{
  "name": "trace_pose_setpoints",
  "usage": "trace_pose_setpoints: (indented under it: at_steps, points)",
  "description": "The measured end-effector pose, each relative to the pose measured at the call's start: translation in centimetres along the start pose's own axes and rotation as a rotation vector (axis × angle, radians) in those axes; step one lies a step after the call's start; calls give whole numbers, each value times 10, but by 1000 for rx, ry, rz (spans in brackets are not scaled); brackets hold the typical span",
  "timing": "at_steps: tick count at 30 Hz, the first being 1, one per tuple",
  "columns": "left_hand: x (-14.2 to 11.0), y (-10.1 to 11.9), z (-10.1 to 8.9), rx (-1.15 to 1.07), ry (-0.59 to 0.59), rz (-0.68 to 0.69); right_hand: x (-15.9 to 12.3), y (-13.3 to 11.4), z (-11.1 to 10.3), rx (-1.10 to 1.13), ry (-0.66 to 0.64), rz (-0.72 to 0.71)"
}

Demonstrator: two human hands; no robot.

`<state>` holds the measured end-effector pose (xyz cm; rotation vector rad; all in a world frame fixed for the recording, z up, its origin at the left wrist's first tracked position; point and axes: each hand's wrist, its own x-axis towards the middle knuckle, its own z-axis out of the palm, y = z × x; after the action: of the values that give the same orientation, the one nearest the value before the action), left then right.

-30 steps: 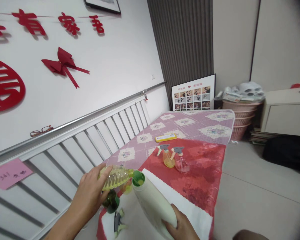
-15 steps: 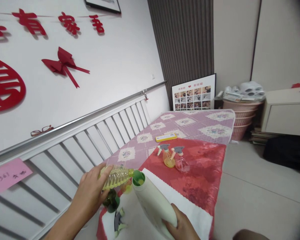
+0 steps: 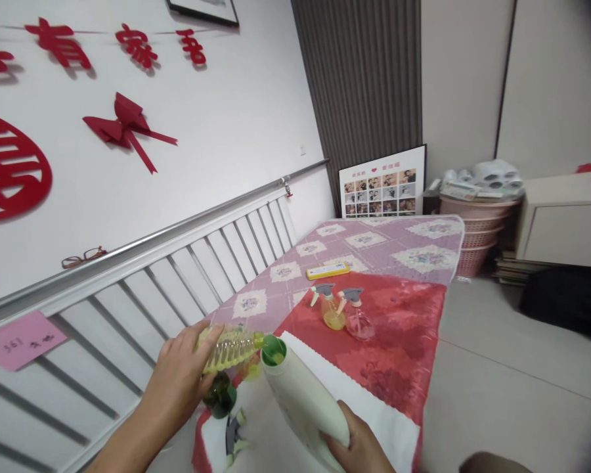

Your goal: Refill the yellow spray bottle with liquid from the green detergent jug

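My left hand (image 3: 180,384) is wrapped round a clear ribbed bottle (image 3: 231,348) of yellow liquid, held on its side. The bottle's mouth meets the green opening of a large cream-white bottle (image 3: 303,404), which my right hand (image 3: 359,447) grips at its base, tilted toward the left hand. Both are held over a white towel (image 3: 374,414) lying on a red cloth (image 3: 404,341). A green cap or funnel (image 3: 220,397) and a grey spray head (image 3: 232,437) lie just under my left hand.
Two small spray bottles, one yellow (image 3: 331,310) and one clear pink (image 3: 358,318), stand on the red cloth. A yellow flat box (image 3: 328,270) lies farther back on the pink patterned cover. A white slatted rail (image 3: 177,263) runs along the left. Pink baskets (image 3: 473,230) stand at the far end.
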<state>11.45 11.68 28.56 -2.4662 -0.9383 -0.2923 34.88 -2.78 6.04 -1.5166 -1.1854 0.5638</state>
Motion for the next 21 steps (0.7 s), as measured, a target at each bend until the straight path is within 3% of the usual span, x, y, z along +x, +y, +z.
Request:
trace_pose_setpoints:
  at_steps: [21]
  points:
    - [1, 2, -4, 19, -16, 8, 1, 0, -1, -7, -14, 12]
